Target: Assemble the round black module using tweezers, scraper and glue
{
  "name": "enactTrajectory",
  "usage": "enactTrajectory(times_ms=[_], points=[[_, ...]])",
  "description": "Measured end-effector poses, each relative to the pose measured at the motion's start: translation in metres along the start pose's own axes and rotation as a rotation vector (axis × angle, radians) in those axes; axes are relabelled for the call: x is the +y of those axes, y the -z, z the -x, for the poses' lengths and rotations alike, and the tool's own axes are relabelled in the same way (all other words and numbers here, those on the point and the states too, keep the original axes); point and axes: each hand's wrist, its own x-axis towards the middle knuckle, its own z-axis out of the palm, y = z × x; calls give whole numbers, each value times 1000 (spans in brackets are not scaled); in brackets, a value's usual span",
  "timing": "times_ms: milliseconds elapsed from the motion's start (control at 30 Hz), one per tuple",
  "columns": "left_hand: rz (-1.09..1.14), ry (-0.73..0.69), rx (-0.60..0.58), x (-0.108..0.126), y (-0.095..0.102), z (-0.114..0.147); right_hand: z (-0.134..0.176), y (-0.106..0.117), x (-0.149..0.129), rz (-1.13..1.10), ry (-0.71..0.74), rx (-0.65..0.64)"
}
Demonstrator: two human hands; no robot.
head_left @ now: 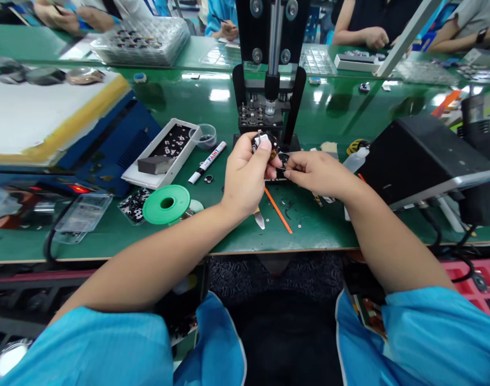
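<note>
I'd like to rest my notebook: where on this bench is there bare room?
Bare benchtop shows left of the press, behind the white tray; also right of the press, farther back than the squeeze bottle. A smaller patch borders the near edge, right of the orange stick. Crowded spots: around the left hand and right hand, and beside the green spool.

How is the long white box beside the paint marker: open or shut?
Open: no lid covers the white box, and small parts and a grey block show plainly inside.
</note>
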Motion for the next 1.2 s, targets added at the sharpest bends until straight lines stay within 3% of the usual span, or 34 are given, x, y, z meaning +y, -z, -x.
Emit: enactTrajectory(times_ms=[167,367,633,1200], points=[[28,25,3,2,-1,2,-1,-3,3,9,-4,23],[77,18,24,3,-1,3,-3,-9,7,39,12,225],[89,69,15,1,-2,2,-10,-12,19,242,108,140],[86,123,71,-3,-2,-3,-11,-15,17,242,92,139]])
